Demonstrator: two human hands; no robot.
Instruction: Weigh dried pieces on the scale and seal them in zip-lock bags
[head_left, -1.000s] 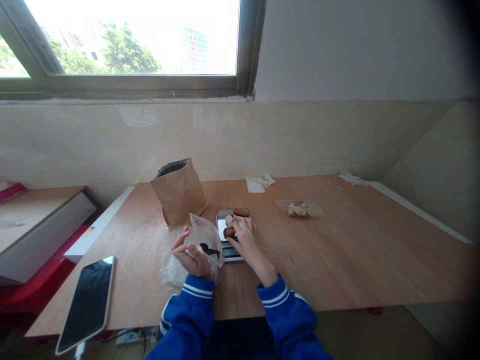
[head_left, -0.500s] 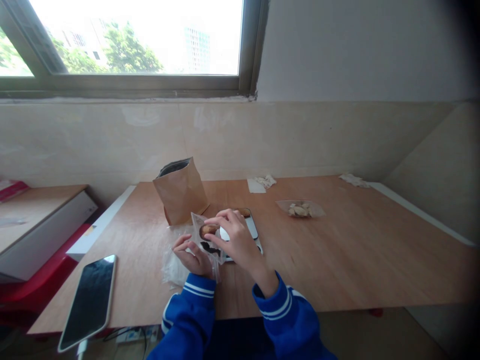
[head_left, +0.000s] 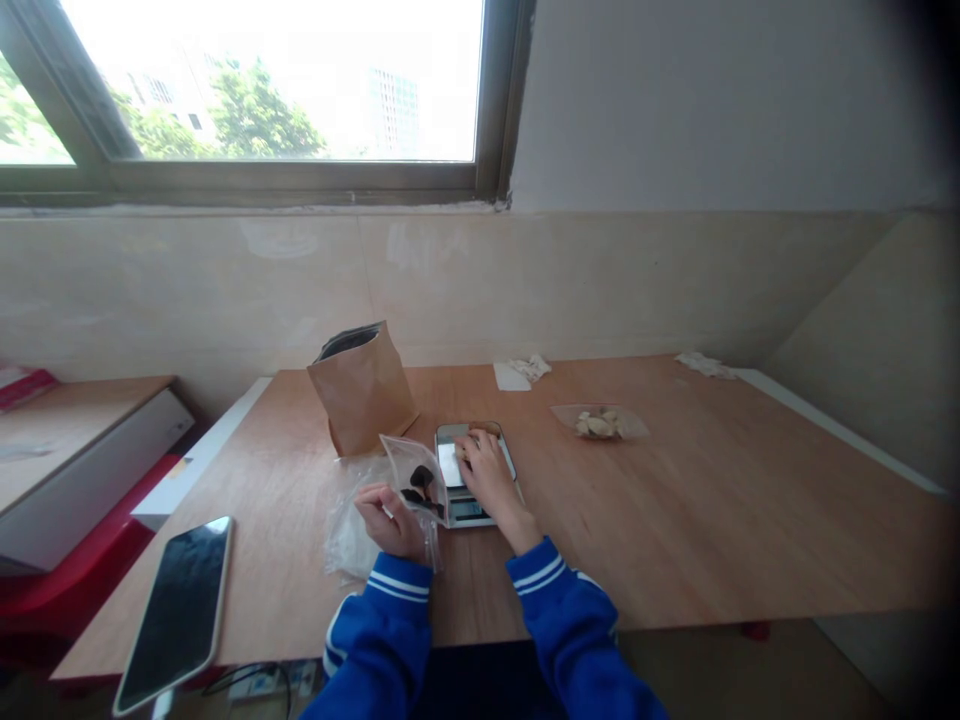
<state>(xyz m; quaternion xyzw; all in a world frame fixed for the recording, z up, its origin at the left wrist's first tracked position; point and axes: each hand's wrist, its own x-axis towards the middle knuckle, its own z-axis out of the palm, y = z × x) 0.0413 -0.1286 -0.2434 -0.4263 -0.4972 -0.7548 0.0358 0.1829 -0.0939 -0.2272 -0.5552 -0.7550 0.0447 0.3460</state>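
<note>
A white kitchen scale (head_left: 446, 433) with a small display lies on the wooden table. Over its plate is my right hand (head_left: 489, 475), fingers curled on a brown piece like a dried mushroom (head_left: 462, 450), partly hidden by them. Another brown piece (head_left: 486, 427) rests at the scale's back edge. My left hand (head_left: 391, 520) is closed at the side of a clear zip bag (head_left: 401, 452), which stands tilted against the scale. Inside the bag are dark, shrivelled pieces (head_left: 421, 478). More clear plastic bags (head_left: 349, 525) lie flat under and beside my left hand.
A brown paper bag (head_left: 364, 390) stands open behind the zip bag. To the right lies a clear bag of pale slices (head_left: 600, 424). A phone (head_left: 176, 610) with a cable overhangs the left front edge. Crumpled tissue (head_left: 531, 368) sits near the wall.
My right hand has moved from the zip bag's mouth rightward onto the scale, carrying the brown piece. My left hand stays by the bag, its fingers curled more tightly.
</note>
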